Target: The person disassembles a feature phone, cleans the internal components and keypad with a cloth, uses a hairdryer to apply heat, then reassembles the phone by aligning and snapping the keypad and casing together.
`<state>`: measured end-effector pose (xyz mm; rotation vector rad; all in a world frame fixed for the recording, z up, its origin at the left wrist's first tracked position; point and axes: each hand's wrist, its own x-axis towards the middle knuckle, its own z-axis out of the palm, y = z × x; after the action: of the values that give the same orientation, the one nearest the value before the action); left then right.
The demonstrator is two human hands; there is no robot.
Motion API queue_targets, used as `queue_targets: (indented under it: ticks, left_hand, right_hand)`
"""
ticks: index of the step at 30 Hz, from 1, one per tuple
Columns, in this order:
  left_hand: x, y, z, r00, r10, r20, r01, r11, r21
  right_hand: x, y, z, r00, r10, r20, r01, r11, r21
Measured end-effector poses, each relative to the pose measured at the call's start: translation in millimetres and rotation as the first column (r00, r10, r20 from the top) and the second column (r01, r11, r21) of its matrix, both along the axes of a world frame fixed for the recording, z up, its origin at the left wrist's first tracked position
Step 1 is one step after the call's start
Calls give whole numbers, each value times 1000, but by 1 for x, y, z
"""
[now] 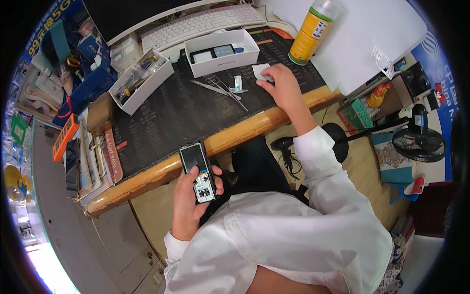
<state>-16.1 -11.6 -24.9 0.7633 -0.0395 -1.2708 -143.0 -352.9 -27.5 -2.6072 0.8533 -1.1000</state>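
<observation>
My left hand [186,198] grips a phone with its inside laid bare [199,171], just off the desk's front edge. Its upper part is dark and flat; the lower part shows silvery innards, and my thumb lies across it. Over at the desk's right side, my right hand [284,88] has thumb and fingers closed on a small white piece of paper or cloth [260,70]. Tweezers [214,88] and another thin metal tool [229,90] lie left of that hand, beside a small white and green packet [238,83].
A white box [220,64] holds phone parts; another open box [132,102] is full of small items. A yellow spray can [311,34] stands at the back right. A keyboard [200,27] lies behind. Papers [93,161] and an orange calculator [64,138] sit at the left.
</observation>
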Motion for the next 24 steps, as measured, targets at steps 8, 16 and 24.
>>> queue_targets:
  ticks: [8,16,24]
  left_hand:
    - [-5,15,5,992,-39,-117,39,999,2]
    - [-10,18,-3,994,-12,-110,16,999,28]
    - [-5,19,-13,969,-68,-236,60,997,-38]
  right_hand:
    - [14,65,35,959,99,265,-185,927,325]
    - [25,166,27,582,812,-37,-799,580,159]
    - [35,164,43,534,831,-156,-838,544,33]
